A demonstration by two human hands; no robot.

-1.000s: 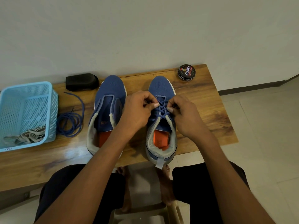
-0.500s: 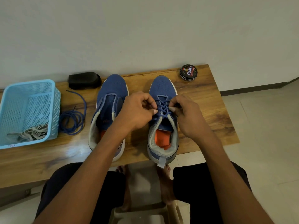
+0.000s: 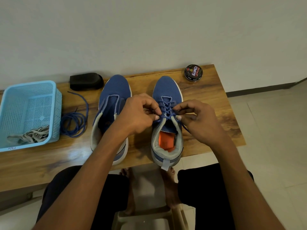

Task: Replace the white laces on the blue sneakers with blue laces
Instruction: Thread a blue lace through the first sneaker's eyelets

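Note:
Two blue sneakers stand side by side on a wooden table (image 3: 211, 100). The right sneaker (image 3: 167, 87) has a blue lace (image 3: 167, 107) crossed through its eyelets. My left hand (image 3: 139, 113) pinches the lace at the left side of the upper eyelets. My right hand (image 3: 197, 118) pinches the lace at the right side, and a loose end trails down under it. The left sneaker (image 3: 114, 92) has no lace and is partly covered by my left forearm. A second blue lace (image 3: 74, 122) lies coiled on the table left of it.
A light blue plastic basket (image 3: 10, 98) at the table's left holds the white laces (image 3: 31, 134). A black shoe brush (image 3: 85, 81) lies by the wall. A round polish tin (image 3: 193, 72) sits at the back right corner. My knees are below the table's front edge.
Both hands have stayed at the right sneaker's upper eyelets, working the blue lace; they have parted a little. The view has shifted slightly.

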